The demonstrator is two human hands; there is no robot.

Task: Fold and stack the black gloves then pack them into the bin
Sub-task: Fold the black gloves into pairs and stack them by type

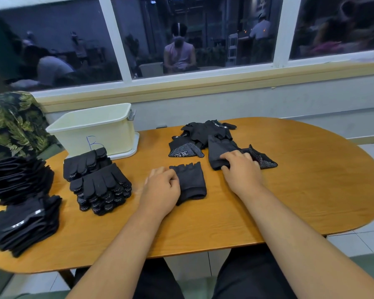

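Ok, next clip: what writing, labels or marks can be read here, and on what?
"B": handwritten in blue on the front wall of the cream bin.
White print on the dotted palm of the loose glove: too blurred to read.
Small white tags on cuffs in the glove pile: too small to read.
Lettering reflected in the window: cut off, unreadable.

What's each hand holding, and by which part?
Left hand pinches the folded glove at its left edge; right hand grips an unfolded glove at its near end.
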